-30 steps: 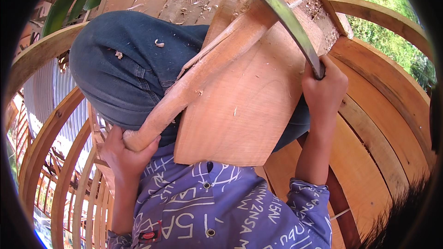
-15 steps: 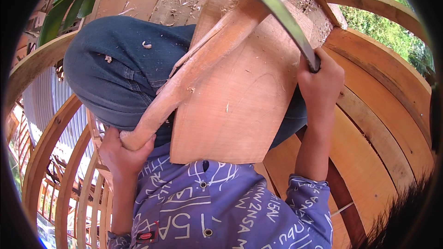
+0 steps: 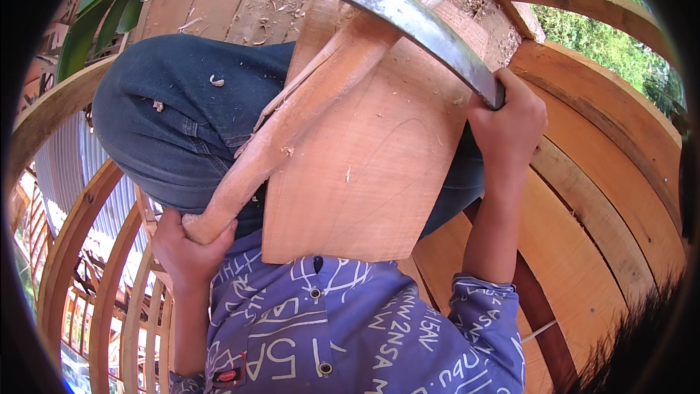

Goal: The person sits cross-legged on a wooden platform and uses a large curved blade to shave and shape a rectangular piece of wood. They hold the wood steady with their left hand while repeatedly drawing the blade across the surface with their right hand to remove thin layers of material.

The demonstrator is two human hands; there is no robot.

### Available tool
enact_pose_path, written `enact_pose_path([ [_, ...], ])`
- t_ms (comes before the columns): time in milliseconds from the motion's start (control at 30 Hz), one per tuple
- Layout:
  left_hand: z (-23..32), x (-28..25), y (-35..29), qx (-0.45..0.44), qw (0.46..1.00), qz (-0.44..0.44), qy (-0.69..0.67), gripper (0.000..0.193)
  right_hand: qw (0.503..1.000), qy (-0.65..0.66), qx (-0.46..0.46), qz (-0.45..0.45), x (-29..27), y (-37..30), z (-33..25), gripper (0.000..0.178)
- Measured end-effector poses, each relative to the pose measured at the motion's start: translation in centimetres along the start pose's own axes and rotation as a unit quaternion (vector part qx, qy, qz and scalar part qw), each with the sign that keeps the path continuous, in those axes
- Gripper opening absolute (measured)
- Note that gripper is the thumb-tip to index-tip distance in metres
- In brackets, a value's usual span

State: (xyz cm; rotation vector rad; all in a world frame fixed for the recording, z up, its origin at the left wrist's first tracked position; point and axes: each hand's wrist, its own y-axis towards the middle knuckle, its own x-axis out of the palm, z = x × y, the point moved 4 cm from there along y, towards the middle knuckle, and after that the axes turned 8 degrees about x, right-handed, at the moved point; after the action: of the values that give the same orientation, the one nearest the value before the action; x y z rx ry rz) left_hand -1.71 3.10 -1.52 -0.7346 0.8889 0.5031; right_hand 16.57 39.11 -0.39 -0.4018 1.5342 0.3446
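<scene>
My left hand is wrapped around the near, rounded end of a carved piece of wood, which slants away over a flat board. A split strip stands off along its left edge. At the right, my right hand is closed on the near end of a curved machete; the hand hides its grip. The long blade crosses above the far part of the wood, and its tip runs out at the top edge. Whether the blade touches the wood, I cannot tell. The board reaches back to my shirt.
My bent knee in dark jeans, with shavings on it, lies left of the board. Shavings litter the planks beyond. Curved wooden slats rise at the left; wide planks curve around the right. Greenery shows beyond.
The machete has swung so its blade lies flatter and reaches farther left, its face now silvery. The carved wood, the board and my left hand have shifted slightly left in view.
</scene>
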Motion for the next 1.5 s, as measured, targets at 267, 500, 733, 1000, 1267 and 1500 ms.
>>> enact_pose_path([
  [267,-0.3,0.2,0.2,0.024,0.999,0.022,-0.012,0.055,0.997,0.025,0.067,-0.019,1.3,0.5,0.8,0.016],
  [500,0.5,-0.1,0.4,-0.016,1.000,-0.001,0.010,0.058,0.997,-0.016,0.075,0.011,1.3,2.8,3.6,0.015],
  [733,0.8,-0.3,0.5,0.007,1.000,0.025,-0.001,0.055,1.000,0.016,-0.003,0.020,-0.7,1.4,0.5,0.012],
  [1000,0.5,0.0,0.6,0.006,1.000,0.020,-0.022,0.056,0.999,0.007,0.040,0.010,0.1,1.5,1.3,0.014],
  [1267,0.7,-0.1,0.9,0.007,0.999,0.017,-0.028,0.057,0.996,-0.036,0.074,0.019,0.0,4.2,3.3,0.013],
  [1500,0.6,-0.4,0.8,-0.002,0.999,0.014,-0.044,0.055,0.999,-0.010,-0.009,0.039,-0.6,1.9,1.4,0.013],
])
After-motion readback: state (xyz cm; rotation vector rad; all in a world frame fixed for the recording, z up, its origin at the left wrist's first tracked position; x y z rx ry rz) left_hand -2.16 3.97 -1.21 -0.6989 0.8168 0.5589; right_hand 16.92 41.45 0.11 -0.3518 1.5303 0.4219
